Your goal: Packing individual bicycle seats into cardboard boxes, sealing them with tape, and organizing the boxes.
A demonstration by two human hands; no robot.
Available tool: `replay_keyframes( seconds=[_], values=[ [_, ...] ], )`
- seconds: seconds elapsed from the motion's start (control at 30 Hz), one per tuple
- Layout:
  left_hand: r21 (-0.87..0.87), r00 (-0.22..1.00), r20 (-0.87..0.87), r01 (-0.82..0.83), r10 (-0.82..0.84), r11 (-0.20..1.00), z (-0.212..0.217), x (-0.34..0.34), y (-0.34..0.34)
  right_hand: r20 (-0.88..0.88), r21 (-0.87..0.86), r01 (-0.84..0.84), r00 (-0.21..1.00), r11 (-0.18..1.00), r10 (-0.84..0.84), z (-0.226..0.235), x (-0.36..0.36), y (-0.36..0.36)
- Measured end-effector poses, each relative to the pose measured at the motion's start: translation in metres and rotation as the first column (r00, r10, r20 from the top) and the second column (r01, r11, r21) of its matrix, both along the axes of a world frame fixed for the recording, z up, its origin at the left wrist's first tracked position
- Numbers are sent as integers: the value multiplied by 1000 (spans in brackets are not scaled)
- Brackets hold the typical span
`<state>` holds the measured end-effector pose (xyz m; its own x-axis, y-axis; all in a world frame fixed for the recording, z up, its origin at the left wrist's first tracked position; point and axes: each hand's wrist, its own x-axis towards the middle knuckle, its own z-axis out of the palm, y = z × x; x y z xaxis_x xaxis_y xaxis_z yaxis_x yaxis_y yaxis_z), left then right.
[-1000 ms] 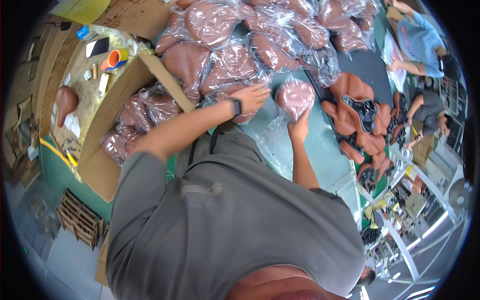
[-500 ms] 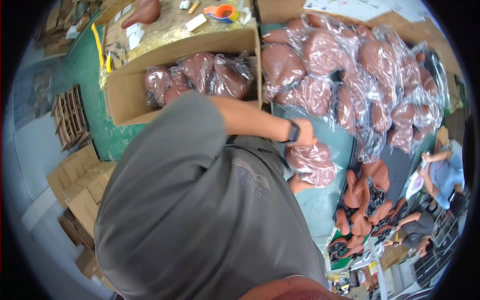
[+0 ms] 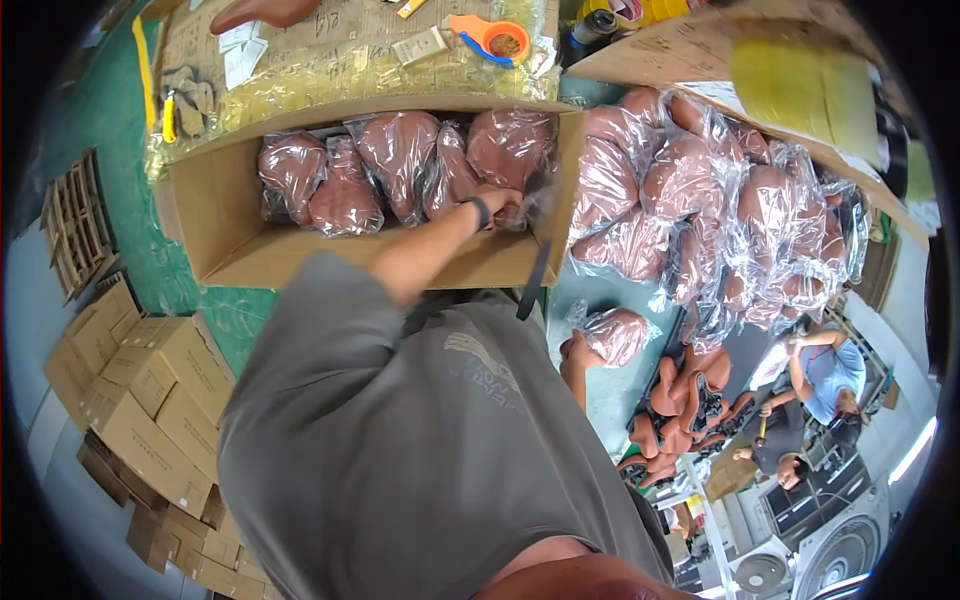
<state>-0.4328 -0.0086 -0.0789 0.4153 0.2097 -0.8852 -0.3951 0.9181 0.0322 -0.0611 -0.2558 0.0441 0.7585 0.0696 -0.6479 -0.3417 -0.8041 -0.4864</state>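
My left hand [image 3: 505,207], with a dark watch on the wrist, reaches into the open cardboard box [image 3: 235,262]. Its bent fingers grip the lower end of a brown bicycle saddle [image 3: 508,145] in clear plastic, at the box's right end. Several more wrapped saddles [image 3: 395,155] lie side by side along the far wall of the box. Beyond the box's right side, my right hand [image 3: 582,350] is closed on another wrapped saddle [image 3: 618,335] at the green table [image 3: 612,395]. Part of that hand is hidden behind the saddle and its plastic.
A large pile of wrapped saddles [image 3: 690,190] covers the far right. Nearer lie bare saddles [image 3: 685,390]. Behind the box, a worktop [image 3: 355,50] carries an orange tape dispenser [image 3: 492,42] and a yellow cutter [image 3: 169,118]. Stacked cartons [image 3: 150,410] stand left; two co-workers [image 3: 830,380] are at right.
My left hand has left the wrapped saddle on the table and moved left into the box. My right hand stays on that saddle. The whole view has shifted.
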Motion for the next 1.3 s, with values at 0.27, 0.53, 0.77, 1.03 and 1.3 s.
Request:
replay_keyframes(
  seconds=[0.27, 0.53, 0.77, 1.03, 1.3],
  values=[
    [-184, 342, -859, 486, -380, 854, -138, 47, 27, -13, 36, -159, 987, 987, 160, -31, -42, 22],
    [-11, 708, -620, 422, -337, 906, -13, 63, 19, 420, -449, -416, 683, 791, 598, -12, 26, -37],
    [571, 663, -415, 723, -623, 389, 91, -29, 5, 833, -142, -443, 429, 885, 349, 96, -94, -43],
    [677, 778, -622, 591, 88, -438, 284, -108, -169, 460, -452, 331, 882, 829, -101, 15, -408, -535],
    [485, 474, -805, 180, -356, -856, 319, -77, -450, 545, -500, 523, 809, 690, -219, 39, -573, -726]
  ],
)
